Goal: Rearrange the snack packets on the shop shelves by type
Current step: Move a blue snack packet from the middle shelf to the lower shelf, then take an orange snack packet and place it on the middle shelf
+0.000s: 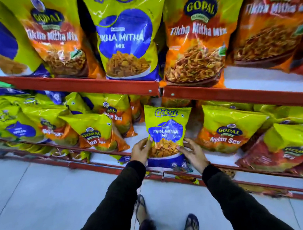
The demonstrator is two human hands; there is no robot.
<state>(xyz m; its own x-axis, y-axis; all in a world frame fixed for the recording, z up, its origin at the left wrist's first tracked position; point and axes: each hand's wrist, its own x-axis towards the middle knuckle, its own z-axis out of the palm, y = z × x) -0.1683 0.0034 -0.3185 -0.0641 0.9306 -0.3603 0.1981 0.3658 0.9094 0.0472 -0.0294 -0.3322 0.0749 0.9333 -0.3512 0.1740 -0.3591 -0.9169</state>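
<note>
Lower centre of frame: left hand and right hand, each grip closed on a lower edge, hold a small Gokul Tikha Mitha packet upright before the lower shelf.

Bright overhead light, glare on glossy packets; wide-angle edges bend and blur

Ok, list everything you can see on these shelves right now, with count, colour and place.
Small Gokul Tikha Mitha packet: one, yellow-blue, middle shelf, held upright.
Large Gokul Tikha Mitha Mix bag: one fully seen, yellow-blue, top shelf centre.
Gopal Tikha Mitha Mix bags: three, yellow-orange, top shelf.
Gopal Nylon Sev packets: several, yellow-orange, middle shelf.
Red packets: a few, lower right.
Shelf rails: red.
Hands: left and right, gripping the small packet's sides.
</note>
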